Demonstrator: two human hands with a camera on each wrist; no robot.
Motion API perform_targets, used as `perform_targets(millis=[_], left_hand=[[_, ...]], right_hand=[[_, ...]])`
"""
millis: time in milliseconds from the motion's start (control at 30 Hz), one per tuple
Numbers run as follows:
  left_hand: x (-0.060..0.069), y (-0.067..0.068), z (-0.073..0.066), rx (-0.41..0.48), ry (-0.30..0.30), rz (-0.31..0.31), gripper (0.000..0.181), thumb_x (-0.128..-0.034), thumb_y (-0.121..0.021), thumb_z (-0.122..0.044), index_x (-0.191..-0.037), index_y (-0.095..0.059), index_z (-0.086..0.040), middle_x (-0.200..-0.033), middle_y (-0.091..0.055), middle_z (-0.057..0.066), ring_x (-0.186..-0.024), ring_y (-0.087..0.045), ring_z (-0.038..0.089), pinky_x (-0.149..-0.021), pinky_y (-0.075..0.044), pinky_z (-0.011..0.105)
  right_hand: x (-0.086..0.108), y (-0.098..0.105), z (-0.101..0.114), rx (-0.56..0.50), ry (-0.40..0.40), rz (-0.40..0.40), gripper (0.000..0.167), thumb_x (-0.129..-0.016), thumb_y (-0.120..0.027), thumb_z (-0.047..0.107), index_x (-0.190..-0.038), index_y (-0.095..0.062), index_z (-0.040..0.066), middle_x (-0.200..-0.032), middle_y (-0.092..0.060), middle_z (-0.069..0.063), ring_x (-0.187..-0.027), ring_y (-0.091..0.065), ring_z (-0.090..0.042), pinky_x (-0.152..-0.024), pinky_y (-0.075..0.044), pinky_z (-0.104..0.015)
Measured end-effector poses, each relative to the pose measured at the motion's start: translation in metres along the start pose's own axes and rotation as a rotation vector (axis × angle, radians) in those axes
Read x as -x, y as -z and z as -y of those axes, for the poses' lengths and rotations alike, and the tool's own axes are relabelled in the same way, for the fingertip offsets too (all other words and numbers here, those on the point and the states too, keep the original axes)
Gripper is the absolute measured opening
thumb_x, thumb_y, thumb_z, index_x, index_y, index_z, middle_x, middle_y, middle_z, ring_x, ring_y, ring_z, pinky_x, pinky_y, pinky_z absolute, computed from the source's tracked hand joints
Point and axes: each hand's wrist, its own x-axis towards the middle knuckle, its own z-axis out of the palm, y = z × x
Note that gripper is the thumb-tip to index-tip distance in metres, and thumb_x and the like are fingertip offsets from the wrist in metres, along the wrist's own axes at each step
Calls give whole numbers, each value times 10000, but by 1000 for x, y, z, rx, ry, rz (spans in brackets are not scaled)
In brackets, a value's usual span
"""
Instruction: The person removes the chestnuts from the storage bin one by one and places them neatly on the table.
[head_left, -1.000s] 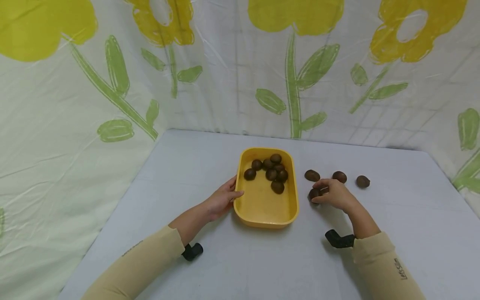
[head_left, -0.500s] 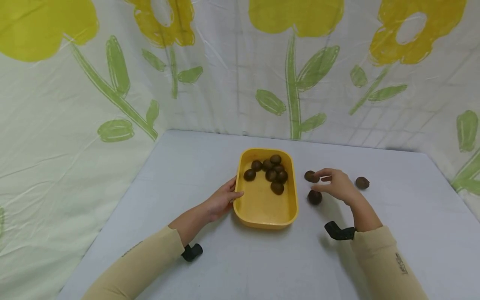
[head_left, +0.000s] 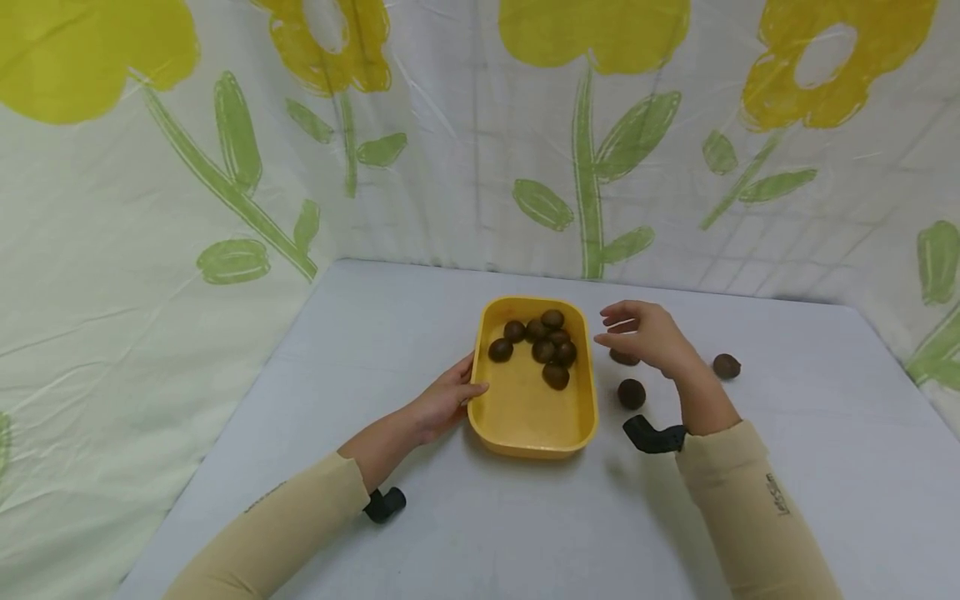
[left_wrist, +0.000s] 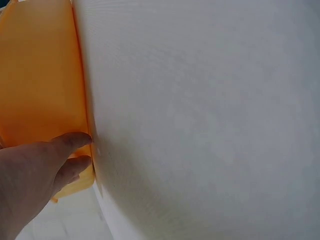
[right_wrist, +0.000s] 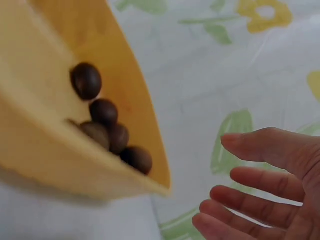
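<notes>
My left hand [head_left: 437,406] grips the left wall of the yellow tray [head_left: 525,450], thumb over the rim; the left wrist view shows this hand [left_wrist: 37,170] with fingers against the tray's orange-looking outside [left_wrist: 45,75]. Several brown chestnuts [head_left: 555,376] lie in the tray's back half. To the right of the tray my right hand [head_left: 651,336] is raised, fingers spread and slightly bent, partly covering a chestnut [head_left: 624,358] on the table. No object shows between the fingers of that hand [right_wrist: 265,195] in the right wrist view, where it is beside the tray and its chestnuts [right_wrist: 104,111].
One loose chestnut [head_left: 632,394] lies right of the tray, another [head_left: 726,366] farther right. The white table [head_left: 420,550] ends at a flower-patterned sheet [head_left: 450,167] behind. Black wrist-worn pieces [head_left: 654,435] stick out near both cuffs.
My right hand has come off the nearer chestnut, which stays on the table, and moved up and back, shifting left over the last half second. My left hand and the tray hold their place.
</notes>
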Motion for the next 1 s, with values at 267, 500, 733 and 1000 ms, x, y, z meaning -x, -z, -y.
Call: perform_targets(millis=[267,500,733,1000], left_hand=[[1,1,0,-8,-4,15,636,-979,-416,-86,-1513,-85,-182,-1574,-145,30,-1391,-297,251,-1113,-295,461],[1,1,0,-3,-2,15,643,-976,-420,-79,-1513,-80,-177,-1573,-147,29,-1380,-316,252,-1111,-303,452],[0,1,0,-14,-1,13,639,-977,-419,-85,-1513,-79,-165,-1573,-147,42,-1383,-311,253,-1114,-296,455],[2,0,-2,5,2,34,631,-983,-401,-82,-1513,-69,-168,-1569,-162,46,-1364,-340,275,-1109,-304,461]], right_hand=[[-19,-17,27,-61,62,64,507,-843,-678,229,-1277,-524,17,-1264,-555,-185,-1143,-559,-330,-880,-523,-422],[-33,-31,44,-128,40,101,491,-841,-675,199,-1277,-528,26,-1270,-541,-186,-1122,-567,-313,-856,-537,-393],[-45,-45,53,-175,15,120,484,-846,-673,166,-1278,-521,10,-1258,-546,-197,-1072,-584,-313,-840,-544,-381],[-62,-69,60,-236,13,176,446,-841,-680,161,-1242,-550,14,-1258,-554,-199,-1037,-607,-318,-855,-538,-389]])
